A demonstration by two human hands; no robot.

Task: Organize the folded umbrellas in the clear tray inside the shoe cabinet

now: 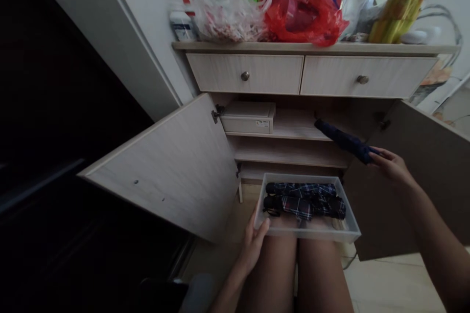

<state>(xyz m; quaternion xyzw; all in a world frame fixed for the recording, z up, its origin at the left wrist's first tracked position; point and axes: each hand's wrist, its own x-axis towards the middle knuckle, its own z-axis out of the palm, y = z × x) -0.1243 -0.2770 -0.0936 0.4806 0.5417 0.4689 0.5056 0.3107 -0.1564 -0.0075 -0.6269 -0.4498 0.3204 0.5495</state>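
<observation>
My right hand (391, 164) is closed on one end of a dark blue folded umbrella (343, 141). The umbrella slants up and left, its far end in front of the cabinet's upper shelf. With my left hand (254, 237) I grip the left side of a clear plastic box (312, 233), thumb over its rim. The box sits over my thighs. Inside it lie a dark checked folded umbrella (301, 189) and, nearer me, another plaid folded umbrella (297, 205). The fingers under the box are partly hidden.
A cabinet's left door (165, 171) and right door (407, 181) stand open. A pale box (247, 117) rests on the upper shelf (297, 124). On the cabinet top (330, 49) are a red plastic bag (297, 5), a white bag (231, 14) and a bottle (182, 24).
</observation>
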